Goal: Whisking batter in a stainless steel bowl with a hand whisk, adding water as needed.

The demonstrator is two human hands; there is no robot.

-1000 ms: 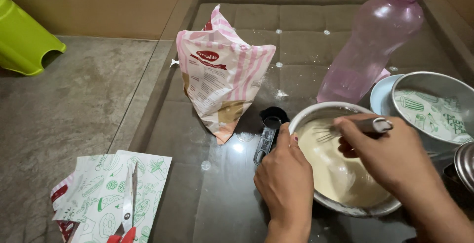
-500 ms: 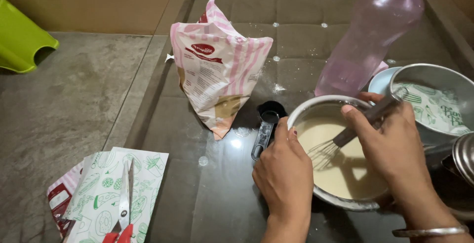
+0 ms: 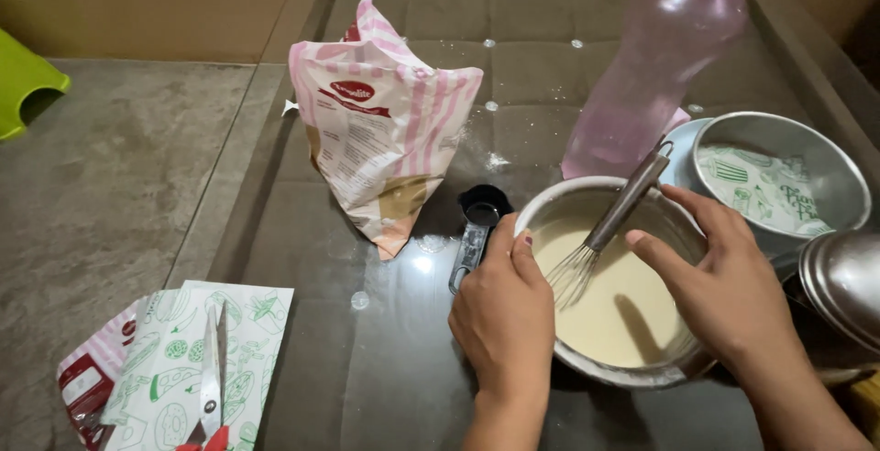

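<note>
A metal bowl (image 3: 600, 373) of pale batter (image 3: 614, 318) stands on a glass table (image 3: 367, 359). My left hand (image 3: 504, 323) grips the bowl's left rim. A metal whisk (image 3: 623, 208) leans in the batter, its handle resting on the far rim with no hand on it. My right hand (image 3: 724, 286) arches over the bowl's right side with its fingers apart, just right of the whisk handle. A black measuring cup (image 3: 478, 217) lies just left of the bowl.
An opened pink-striped bag (image 3: 380, 148) stands left of the cup. Behind the bowl is a pink plastic bottle (image 3: 655, 75), a paper-lined metal pan (image 3: 779, 176) and a metal lid (image 3: 843, 281). Scissors (image 3: 211, 368) lie on printed packaging (image 3: 247, 323) at the front left. A green stool (image 3: 27, 89) sits far left.
My right hand was holding the whisk and stirring; it has let go, and the whisk now leans against the far rim. My left hand stays on the bowl.
</note>
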